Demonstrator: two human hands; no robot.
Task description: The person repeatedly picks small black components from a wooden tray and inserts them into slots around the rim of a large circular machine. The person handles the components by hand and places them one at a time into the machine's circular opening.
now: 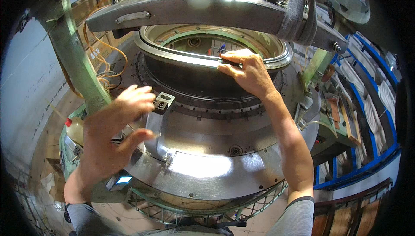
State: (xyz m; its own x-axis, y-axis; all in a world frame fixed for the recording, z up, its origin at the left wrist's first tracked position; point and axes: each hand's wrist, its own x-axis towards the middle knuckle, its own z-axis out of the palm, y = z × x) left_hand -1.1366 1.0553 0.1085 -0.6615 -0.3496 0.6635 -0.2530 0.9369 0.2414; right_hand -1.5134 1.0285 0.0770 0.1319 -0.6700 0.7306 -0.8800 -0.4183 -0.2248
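Note:
My right hand [250, 72] reaches to the near rim of a large round metal ring [181, 58] on the machine. Its fingers and thumb pinch that rim; whether a small part is also between them cannot be made out. My left hand [114, 128] is raised on the left, slightly blurred, with fingers and thumb spread and nothing in it. Just beyond its fingertips stands a metal bracket [164, 99] with a slot and bolts, on an upright post. Below both hands lies the shiny, curved machine bed [207, 166].
A heavy curved metal beam [203, 13] crosses above the ring, with grey cloth [296, 15] wrapped at its right. A green column [73, 45] rises on the left beside orange cables [108, 58]. A red-capped bottle [75, 128] sits at left. Blue racks [359, 166] stand at right.

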